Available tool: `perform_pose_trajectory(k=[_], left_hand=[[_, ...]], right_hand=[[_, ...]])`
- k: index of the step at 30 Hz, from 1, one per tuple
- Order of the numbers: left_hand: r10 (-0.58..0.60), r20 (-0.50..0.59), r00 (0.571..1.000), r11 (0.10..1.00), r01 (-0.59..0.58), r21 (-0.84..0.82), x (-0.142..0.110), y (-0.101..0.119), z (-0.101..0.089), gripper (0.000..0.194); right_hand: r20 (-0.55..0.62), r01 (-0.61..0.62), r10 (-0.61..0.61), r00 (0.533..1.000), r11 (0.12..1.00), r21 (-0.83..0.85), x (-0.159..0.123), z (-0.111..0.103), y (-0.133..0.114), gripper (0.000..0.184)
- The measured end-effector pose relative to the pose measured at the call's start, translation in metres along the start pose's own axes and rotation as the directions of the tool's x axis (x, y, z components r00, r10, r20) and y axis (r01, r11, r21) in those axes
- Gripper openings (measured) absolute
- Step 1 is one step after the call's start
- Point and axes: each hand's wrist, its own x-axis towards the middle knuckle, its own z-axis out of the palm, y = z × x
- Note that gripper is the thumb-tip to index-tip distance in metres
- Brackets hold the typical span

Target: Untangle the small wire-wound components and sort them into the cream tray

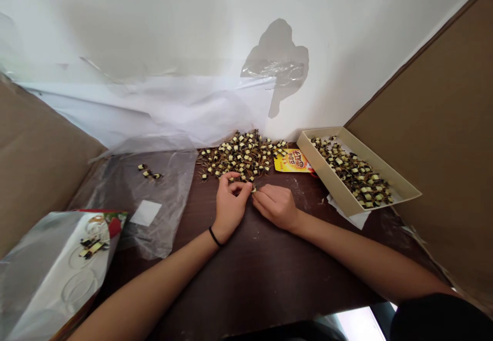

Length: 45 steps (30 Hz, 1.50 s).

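A heap of several small yellow-and-black wound parts with thin wire leads [241, 155] lies on the dark brown table [250, 269] by the wall. My left hand [228, 205] and my right hand [275, 206] meet at the heap's near edge. Both are closed in a pinch on one small part [253, 188] held between their fingertips. A black band circles my left wrist.
A cardboard tray [327, 174] at the right holds several of the same parts. A yellow packet [293, 161] lies beside it. At left, clear plastic sheet [154, 197] carries a few parts and a white slip, and a shiny foil-lined box [54, 269] holds a few more. Cardboard walls stand on both sides.
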Motion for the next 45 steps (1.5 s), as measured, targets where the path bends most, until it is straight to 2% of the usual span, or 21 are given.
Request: perform_pose_trajectory(k=[7,11,13,15,17,19,20,23,28,33,37,45], left_hand=[[-0.041,-0.02,0.999,0.998,0.04,-0.055,0.002,0.002,0.0,0.036],[-0.099,-0.012,0.995,0.982,0.095,-0.166,0.005,0.004,-0.003,0.039],[-0.107,0.046,0.993,0.98,0.113,-0.165,0.006,0.006,-0.006,0.042],[-0.114,0.122,0.986,0.983,0.13,-0.131,0.007,0.007,-0.009,0.044],[-0.123,0.195,0.973,0.987,0.141,-0.083,0.007,0.008,-0.011,0.045],[-0.126,0.254,0.959,0.99,0.137,-0.027,0.008,0.01,-0.013,0.045],[-0.126,0.275,0.953,0.991,0.132,0.0,0.008,0.01,-0.013,0.045],[-0.126,0.298,0.946,0.992,0.116,0.051,0.009,0.011,-0.014,0.043],[-0.114,0.273,0.955,0.993,0.104,0.052,0.008,0.011,-0.013,0.044],[-0.108,0.311,0.944,0.993,0.114,-0.001,0.006,0.014,-0.015,0.047],[-0.081,0.372,0.925,0.994,0.103,-0.04,0.005,0.013,-0.013,0.057],[-0.069,0.278,0.958,0.998,0.068,0.013,0.007,0.008,-0.01,0.05]], right_hand=[[0.016,0.048,-0.048,0.999,0.999,-0.006,-0.001,0.001,0.002,0.029],[0.01,0.089,-0.09,0.996,0.991,0.1,-0.002,-0.001,0.001,0.025],[-0.059,-0.024,0.038,0.998,0.975,0.22,-0.001,-0.003,0.003,0.024],[-0.078,-0.212,0.259,0.963,0.903,0.374,0.002,-0.004,0.006,0.02],[0.014,-0.37,0.425,0.905,0.769,0.522,0.005,-0.004,0.011,0.018],[0.136,-0.442,0.459,0.878,0.668,0.598,0.009,-0.002,0.016,0.021],[0.176,-0.455,0.448,0.877,0.652,0.607,0.01,-0.002,0.018,0.021],[0.196,-0.435,0.4,0.895,0.686,0.584,0.011,-0.001,0.021,0.017],[0.081,-0.345,0.361,0.929,0.768,0.539,0.009,-0.002,0.017,0.014],[-0.006,-0.333,0.382,0.924,0.813,0.477,0.006,-0.004,0.01,0.013],[-0.015,-0.376,0.434,0.901,0.797,0.472,0.006,-0.005,0.007,0.01],[0.001,-0.424,0.501,0.865,0.73,0.536,0.006,-0.002,0.004,0.004]])
